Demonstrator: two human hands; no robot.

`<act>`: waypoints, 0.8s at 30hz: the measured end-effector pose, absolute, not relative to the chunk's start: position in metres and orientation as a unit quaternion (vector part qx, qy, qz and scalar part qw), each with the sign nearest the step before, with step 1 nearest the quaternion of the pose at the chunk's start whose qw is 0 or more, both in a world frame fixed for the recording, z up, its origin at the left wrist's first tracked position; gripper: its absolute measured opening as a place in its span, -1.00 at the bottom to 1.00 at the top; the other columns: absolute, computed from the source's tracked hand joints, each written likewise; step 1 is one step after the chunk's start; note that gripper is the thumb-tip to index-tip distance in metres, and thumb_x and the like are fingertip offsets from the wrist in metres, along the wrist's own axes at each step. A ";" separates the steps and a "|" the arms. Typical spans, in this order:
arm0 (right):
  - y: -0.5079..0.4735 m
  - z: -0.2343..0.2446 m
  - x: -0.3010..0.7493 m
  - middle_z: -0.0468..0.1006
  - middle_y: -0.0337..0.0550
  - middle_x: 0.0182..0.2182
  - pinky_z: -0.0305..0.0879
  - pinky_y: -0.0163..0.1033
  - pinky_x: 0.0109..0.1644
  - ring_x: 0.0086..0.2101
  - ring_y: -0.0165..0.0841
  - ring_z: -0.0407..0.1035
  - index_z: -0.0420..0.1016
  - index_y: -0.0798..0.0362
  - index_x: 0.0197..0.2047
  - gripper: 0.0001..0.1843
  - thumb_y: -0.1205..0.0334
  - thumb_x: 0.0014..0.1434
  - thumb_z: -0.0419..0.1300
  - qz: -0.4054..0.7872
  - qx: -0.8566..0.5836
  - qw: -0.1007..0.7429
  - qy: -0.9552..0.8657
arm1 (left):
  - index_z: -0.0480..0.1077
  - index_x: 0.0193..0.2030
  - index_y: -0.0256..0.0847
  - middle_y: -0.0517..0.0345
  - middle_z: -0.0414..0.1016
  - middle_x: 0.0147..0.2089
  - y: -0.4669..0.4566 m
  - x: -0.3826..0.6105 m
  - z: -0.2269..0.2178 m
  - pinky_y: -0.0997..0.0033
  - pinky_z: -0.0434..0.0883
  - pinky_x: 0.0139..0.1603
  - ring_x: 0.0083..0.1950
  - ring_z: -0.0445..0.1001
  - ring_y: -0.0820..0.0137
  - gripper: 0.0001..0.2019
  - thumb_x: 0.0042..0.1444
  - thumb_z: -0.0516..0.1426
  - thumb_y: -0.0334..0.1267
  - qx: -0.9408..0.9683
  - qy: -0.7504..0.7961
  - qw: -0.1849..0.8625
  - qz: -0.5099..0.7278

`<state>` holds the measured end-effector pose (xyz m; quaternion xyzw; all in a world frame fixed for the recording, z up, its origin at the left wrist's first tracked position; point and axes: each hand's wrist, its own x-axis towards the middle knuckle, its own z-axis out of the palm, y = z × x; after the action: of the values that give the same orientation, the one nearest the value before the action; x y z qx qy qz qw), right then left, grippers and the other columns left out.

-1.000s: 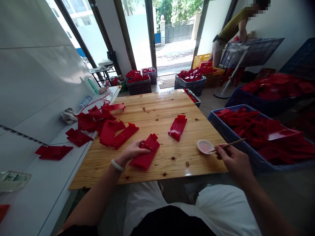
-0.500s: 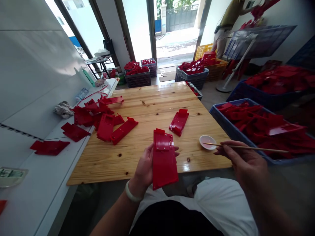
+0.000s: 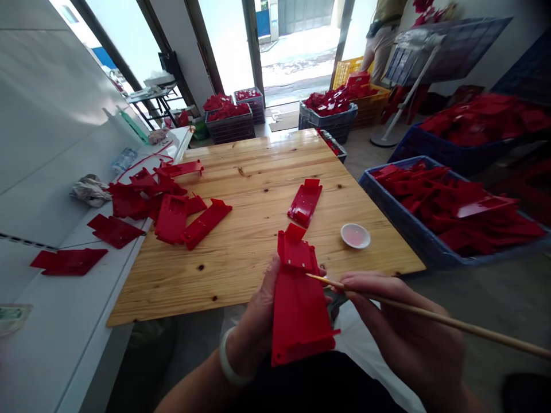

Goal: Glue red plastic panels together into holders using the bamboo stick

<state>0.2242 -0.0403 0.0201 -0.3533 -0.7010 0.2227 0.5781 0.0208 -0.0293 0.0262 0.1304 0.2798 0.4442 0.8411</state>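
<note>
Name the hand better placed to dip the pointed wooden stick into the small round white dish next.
Probably the right hand: it holds the stick, and the dish lies just beyond it. The left hand is occupied holding the rectangular red plastic piece.

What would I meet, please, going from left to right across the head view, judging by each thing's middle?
Crumpled bundle, left hand, held red part, white dish, right hand.

Red plastic piece (image 3: pixel 299 312): lifted off desk (image 3: pixel 241 215)
Wooden stick (image 3: pixel 486 334): tip moved from white dish (image 3: pixel 355 236) to piece
Right hand (image 3: pixel 407 332): nearer the piece
</note>
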 end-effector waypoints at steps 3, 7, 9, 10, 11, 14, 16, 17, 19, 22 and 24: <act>-0.039 0.016 0.222 0.79 -0.21 -0.06 0.68 -0.23 0.05 -0.09 -0.26 0.72 0.66 -0.19 0.16 -0.65 0.40 0.43 0.33 0.200 -0.350 0.564 -0.721 | 0.68 0.07 -0.39 -0.21 0.73 -0.07 -0.031 0.022 0.024 0.12 0.60 0.13 -0.13 0.68 0.15 -0.23 0.53 -0.06 0.31 0.130 0.263 0.848 0.442; -0.038 0.014 0.220 0.79 -0.19 -0.05 0.68 -0.20 0.04 -0.08 -0.24 0.73 0.64 -0.18 0.17 -0.65 0.40 0.43 0.32 0.189 -0.346 0.552 -0.735 | 0.69 0.04 -0.40 -0.19 0.72 -0.10 -0.032 0.023 0.026 0.02 0.55 0.28 -0.16 0.66 0.16 -0.23 0.52 -0.04 0.33 0.120 0.263 0.854 0.432; -0.038 0.014 0.219 0.79 -0.19 -0.06 0.68 -0.21 0.03 -0.09 -0.24 0.73 0.64 -0.17 0.16 -0.66 0.41 0.43 0.32 0.185 -0.344 0.551 -0.737 | 0.69 0.01 -0.39 -0.19 0.71 -0.10 -0.032 0.024 0.029 -0.01 0.53 0.32 -0.15 0.67 0.17 -0.21 0.55 -0.11 0.30 0.106 0.270 0.852 0.436; -0.038 0.015 0.219 0.79 -0.20 -0.06 0.67 -0.23 0.03 -0.09 -0.26 0.72 0.64 -0.17 0.16 -0.66 0.41 0.43 0.32 0.182 -0.344 0.549 -0.740 | 0.69 0.00 -0.39 -0.19 0.71 -0.10 -0.032 0.025 0.031 0.00 0.54 0.31 -0.14 0.67 0.17 -0.20 0.56 -0.15 0.28 0.098 0.275 0.849 0.440; -0.038 0.015 0.219 0.79 -0.20 -0.06 0.66 -0.24 0.05 -0.09 -0.27 0.72 0.64 -0.16 0.16 -0.67 0.41 0.43 0.33 0.177 -0.343 0.549 -0.742 | 0.68 -0.01 -0.39 -0.19 0.71 -0.10 -0.033 0.026 0.033 0.02 0.55 0.29 -0.14 0.67 0.17 -0.19 0.57 -0.18 0.27 0.092 0.279 0.848 0.442; -0.038 0.016 0.218 0.79 -0.23 -0.06 0.63 -0.29 0.11 -0.09 -0.32 0.72 0.63 -0.14 0.15 -0.69 0.40 0.44 0.32 0.163 -0.341 0.543 -0.749 | 0.68 -0.02 -0.40 -0.18 0.70 -0.12 -0.033 0.028 0.036 0.07 0.58 0.20 -0.18 0.66 0.20 -0.18 0.58 -0.21 0.25 0.093 0.285 0.844 0.445; -0.038 0.017 0.218 0.78 -0.25 -0.06 0.61 -0.33 0.13 -0.09 -0.35 0.71 0.63 -0.13 0.15 -0.70 0.40 0.45 0.31 0.156 -0.340 0.540 -0.754 | 0.68 -0.02 -0.40 -0.19 0.70 -0.12 -0.033 0.028 0.035 0.08 0.58 0.19 -0.18 0.65 0.20 -0.19 0.58 -0.20 0.24 0.104 0.282 0.842 0.448; -0.038 0.017 0.218 0.78 -0.25 -0.06 0.59 -0.34 0.15 -0.08 -0.36 0.71 0.62 -0.13 0.15 -0.69 0.41 0.45 0.31 0.155 -0.339 0.539 -0.755 | 0.68 -0.02 -0.40 -0.19 0.70 -0.12 -0.033 0.027 0.035 0.07 0.57 0.21 -0.18 0.65 0.19 -0.19 0.58 -0.19 0.25 0.110 0.280 0.841 0.450; -0.037 0.017 0.217 0.78 -0.26 -0.05 0.58 -0.35 0.16 -0.07 -0.37 0.71 0.62 -0.13 0.16 -0.69 0.41 0.45 0.31 0.158 -0.337 0.538 -0.756 | 0.69 -0.01 -0.41 -0.20 0.70 -0.11 -0.033 0.026 0.032 0.05 0.55 0.27 -0.15 0.65 0.18 -0.19 0.57 -0.17 0.26 0.118 0.275 0.840 0.452; -0.036 0.017 0.215 0.78 -0.26 -0.05 0.59 -0.36 0.14 -0.07 -0.37 0.71 0.62 -0.13 0.16 -0.69 0.41 0.46 0.30 0.165 -0.334 0.538 -0.756 | 0.70 0.00 -0.40 -0.19 0.71 -0.10 -0.033 0.025 0.028 0.03 0.52 0.33 -0.12 0.66 0.17 -0.21 0.55 -0.12 0.29 0.129 0.269 0.842 0.450; -0.036 0.016 0.213 0.79 -0.26 -0.06 0.60 -0.37 0.13 -0.08 -0.37 0.71 0.62 -0.13 0.16 -0.70 0.40 0.46 0.31 0.162 -0.333 0.539 -0.757 | 0.70 0.01 -0.39 -0.19 0.72 -0.09 -0.034 0.025 0.026 0.01 0.51 0.33 -0.12 0.67 0.15 -0.25 0.53 -0.04 0.30 0.145 0.269 0.838 0.452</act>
<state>0.2131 -0.0356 0.0164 -0.3334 -0.7567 0.1616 0.5386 0.0249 -0.0335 0.0262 0.1446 0.2689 0.4519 0.8382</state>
